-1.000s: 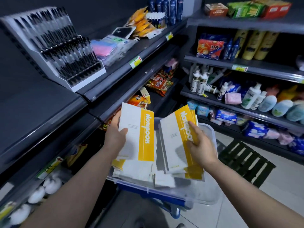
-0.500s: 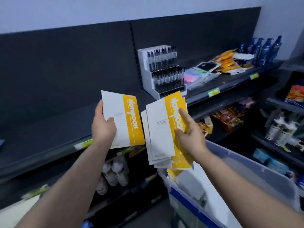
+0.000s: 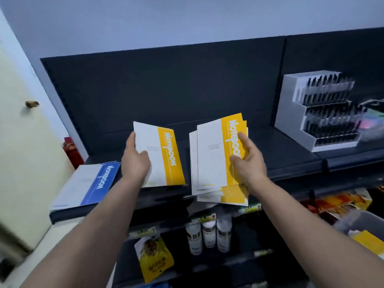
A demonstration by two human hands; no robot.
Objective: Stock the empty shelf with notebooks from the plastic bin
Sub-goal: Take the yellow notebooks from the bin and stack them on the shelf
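Holding notebooks above the dark shelf (image 3: 291, 154), both hands are gripping paper: the left hand (image 3: 135, 161) is pinching one yellow notebook (image 3: 160, 156) by its left edge, thumb on the cover, and the right hand (image 3: 247, 165) is clasping a fanned stack of yellow notebooks (image 3: 216, 159) along its right side. Both loads are hovering over the shelf front, apparently not yet resting on it. A pile of blue notebooks (image 3: 91, 181) is lying at the shelf's left end; the plastic bin (image 3: 357, 221) is sitting low at the right.

Risk 1: the fanned stack is being gripped on one side only, so the lower copies are likely to slide out and drop toward the bottles (image 3: 207, 235) below.

Risk 2: setting the single copy too far left is likely to overlap the blue pile
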